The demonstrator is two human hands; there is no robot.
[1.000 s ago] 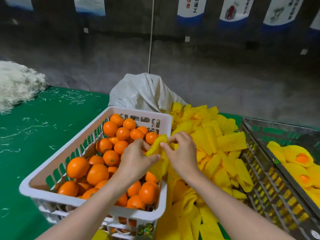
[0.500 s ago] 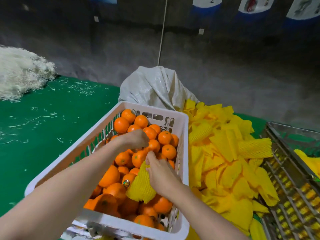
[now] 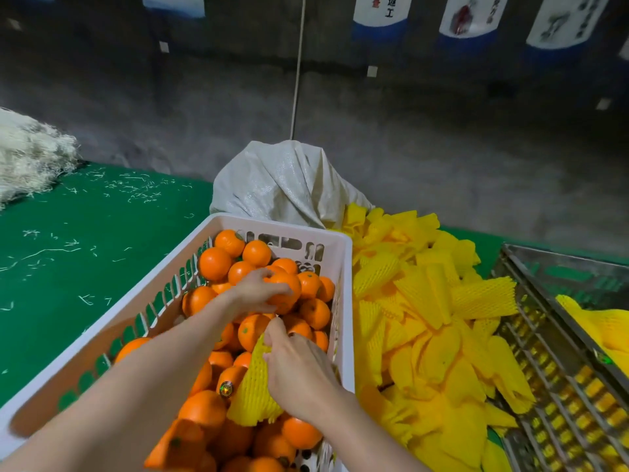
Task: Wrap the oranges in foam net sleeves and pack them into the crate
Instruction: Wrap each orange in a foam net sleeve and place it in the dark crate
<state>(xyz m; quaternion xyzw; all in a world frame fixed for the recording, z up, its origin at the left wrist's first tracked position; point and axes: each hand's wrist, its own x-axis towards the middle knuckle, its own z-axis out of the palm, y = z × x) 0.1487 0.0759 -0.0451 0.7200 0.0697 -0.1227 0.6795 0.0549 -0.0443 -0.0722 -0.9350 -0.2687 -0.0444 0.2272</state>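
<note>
Fingers [image 3: 263, 273] of the left hand [image 3: 252, 292] curl round an orange [image 3: 287, 284] in the white basket [image 3: 343, 267].
Right hand [image 3: 299, 373] pinches a yellow foam net sleeve [image 3: 253, 390] just above the oranges [image 3: 218, 264]; loose sleeves [image 3: 425, 318] piled beside, metal crate [image 3: 544, 352] far right.

Oranges [image 3: 214, 264] heaped in white basket [image 3: 282, 223]; yellow foam sleeve [image 3: 253, 393] over them.

On the white-and-blue wall banner [image 3: 381, 15] ahead of you, the black characters 返工 can be read; the neighbouring banners [image 3: 468, 15] are too blurred; the sticker [image 3: 226, 390] on one orange [image 3: 235, 371] is illegible.
</note>
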